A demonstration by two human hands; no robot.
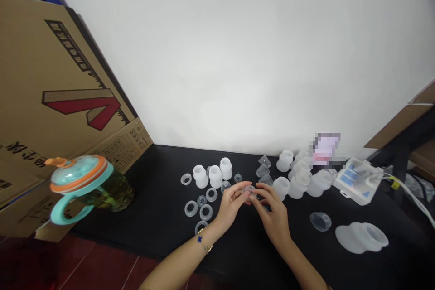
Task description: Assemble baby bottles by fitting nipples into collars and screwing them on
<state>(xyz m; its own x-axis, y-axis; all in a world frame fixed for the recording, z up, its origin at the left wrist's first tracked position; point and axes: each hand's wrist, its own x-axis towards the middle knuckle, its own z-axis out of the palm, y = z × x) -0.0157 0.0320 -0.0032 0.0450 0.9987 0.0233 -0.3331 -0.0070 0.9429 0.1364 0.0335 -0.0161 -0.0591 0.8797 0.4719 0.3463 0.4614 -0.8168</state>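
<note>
The left forearm partly hides 1 ring near 3 white bottles.

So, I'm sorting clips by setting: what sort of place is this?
Probably a small workbench: rings and white pieces are spread on a black table, with a carton alongside.

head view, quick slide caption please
A left hand and right hand hold a small clear part over a black table near translucent rings and white containers.
</note>
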